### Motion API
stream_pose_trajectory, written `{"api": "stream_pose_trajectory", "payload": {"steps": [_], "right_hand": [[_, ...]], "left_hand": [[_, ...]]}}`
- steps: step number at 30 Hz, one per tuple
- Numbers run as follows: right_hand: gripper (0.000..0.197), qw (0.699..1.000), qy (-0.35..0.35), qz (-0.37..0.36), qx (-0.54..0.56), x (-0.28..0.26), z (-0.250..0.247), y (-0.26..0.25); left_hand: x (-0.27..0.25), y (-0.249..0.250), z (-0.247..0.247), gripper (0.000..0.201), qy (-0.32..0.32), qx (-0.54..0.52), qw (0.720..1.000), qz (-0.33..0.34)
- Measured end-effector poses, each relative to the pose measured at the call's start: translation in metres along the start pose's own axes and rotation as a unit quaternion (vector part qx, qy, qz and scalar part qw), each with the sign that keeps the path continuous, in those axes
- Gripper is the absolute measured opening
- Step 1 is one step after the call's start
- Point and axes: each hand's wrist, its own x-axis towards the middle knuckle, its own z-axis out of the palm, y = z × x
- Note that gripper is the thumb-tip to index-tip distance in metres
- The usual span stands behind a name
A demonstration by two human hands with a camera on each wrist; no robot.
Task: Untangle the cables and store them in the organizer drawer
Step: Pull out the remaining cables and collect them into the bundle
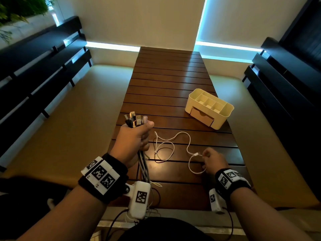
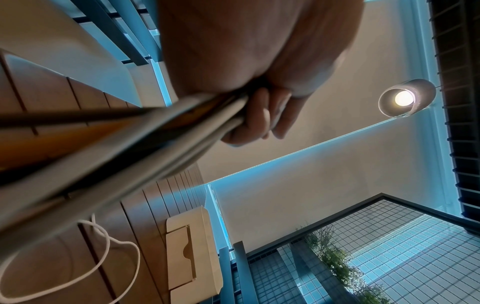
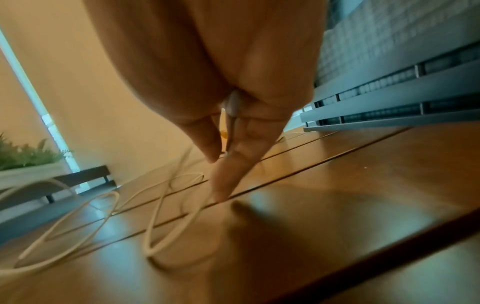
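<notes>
Several stiffish cables in a bundle [image 1: 135, 121] clamped in left hand [image 1: 133, 140]; right hand [image 1: 212, 160] fingers [image 3: 228, 176] pinch thin white cable [image 1: 171, 146] on brown slatted desk [image 1: 170, 79]; light, limp, best taken near its plug.

Head looks down; wrist views sit close, sharing table [image 1: 173, 80]
</notes>
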Motion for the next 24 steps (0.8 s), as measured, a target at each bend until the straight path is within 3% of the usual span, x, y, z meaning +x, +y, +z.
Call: {"api": "stream_pose_trajectory", "payload": {"steps": [3, 6, 12, 16, 20, 24], "right_hand": [[0.014, 0.990, 0.015, -0.053, -0.127, 0.000, 0.008, 0.010], [0.009, 0.983, 0.050, -0.093, -0.153, -0.003, 0.011, 0.013], [0.017, 0.997, 0.008, -0.049, -0.062, -0.009, 0.004, 0.005], [0.036, 0.997, 0.059, -0.047, 0.006, -0.018, 0.000, -0.005], [0.011, 0.988, 0.112, -0.105, 0.007, -0.028, -0.005, -0.014], [0.020, 0.992, 0.055, -0.113, -0.017, -0.031, 0.003, -0.015]], "left_hand": [[0.000, 0.000, -0.002, 0.023, 0.000, -0.002, 1.000, 0.000], [0.001, -0.001, -0.004, 0.024, 0.000, -0.002, 1.000, -0.001], [0.003, -0.001, -0.003, 0.022, 0.000, -0.004, 1.000, -0.004], [0.004, -0.002, 0.000, 0.021, 0.000, -0.004, 1.000, -0.004], [0.004, -0.003, 0.001, 0.024, 0.007, -0.004, 1.000, -0.005], [0.003, -0.003, 0.004, 0.022, 0.006, -0.005, 1.000, -0.004]]}}
